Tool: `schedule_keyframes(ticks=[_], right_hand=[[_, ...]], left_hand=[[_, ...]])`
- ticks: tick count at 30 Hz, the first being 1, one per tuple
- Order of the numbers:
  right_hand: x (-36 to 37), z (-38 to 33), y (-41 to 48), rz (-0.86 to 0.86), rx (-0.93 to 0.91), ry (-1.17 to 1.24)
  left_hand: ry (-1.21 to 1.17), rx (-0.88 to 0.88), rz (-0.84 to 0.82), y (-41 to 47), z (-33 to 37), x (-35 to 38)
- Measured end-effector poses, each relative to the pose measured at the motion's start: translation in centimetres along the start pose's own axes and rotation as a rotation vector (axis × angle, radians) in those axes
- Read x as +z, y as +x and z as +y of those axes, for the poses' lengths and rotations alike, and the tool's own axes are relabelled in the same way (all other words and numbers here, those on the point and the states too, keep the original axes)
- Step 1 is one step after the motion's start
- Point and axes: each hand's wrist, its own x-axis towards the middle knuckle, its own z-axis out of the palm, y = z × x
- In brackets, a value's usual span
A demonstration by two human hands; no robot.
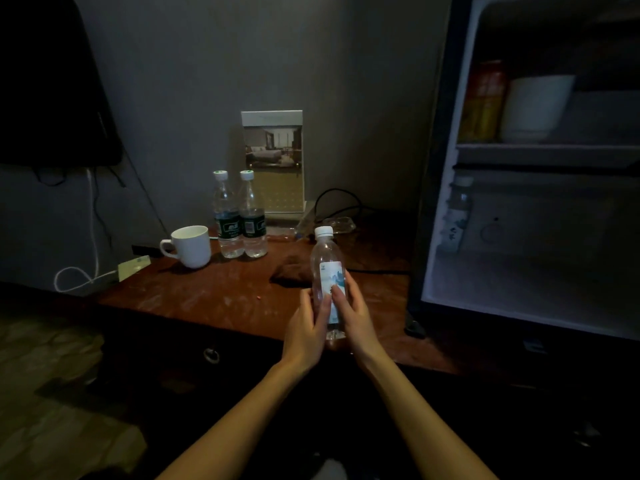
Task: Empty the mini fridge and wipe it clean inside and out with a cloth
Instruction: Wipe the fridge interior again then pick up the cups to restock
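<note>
Two hands clasp the water bottle upright, my left hand and right hand curled round its label, likely to stand it on the desk beside the open mini fridge, which holds more items.

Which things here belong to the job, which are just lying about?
Job: black mini fridge, hand-held clear plastic bottle, red-yellow can, white bowl, clear bottle inside, dark brown cloth.
Idle: white ceramic mug, two green-labelled bottles, photo card stand.
</note>
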Motion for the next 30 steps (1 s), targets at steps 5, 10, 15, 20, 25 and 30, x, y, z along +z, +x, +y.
schedule_keyframes(ticks=[5,10,15,20,25,30], right_hand=[[-5.0,-3.0,-2.0,0.086,-0.066,0.035],[-10.6,-5.3,-4.2,0.192,-0.112,-0.001],[-15.3,-7.0,-6.2,0.294,-0.127,-0.031],[-18.3,-8.4,-6.6,0.398,-0.073,0.011],[-19.7,-9.1,-5.4,0.418,-0.115,0.038],[-20.5,-9.1,-4.1,0.425,-0.079,-0.071]], left_hand=[[-0.053,0.097,-0.089,-0.2,2.5,4.6],[-0.008,0.209,-0.246,0.1,5.5,8.6],[0.061,0.344,-0.319,-0.3,7.5,12.3],[0.191,0.451,-0.362,0.9,9.0,15.2],[0.464,0.478,-0.466,2.1,6.5,17.0],[0.439,0.59,-0.355,1.7,5.5,16.9]])
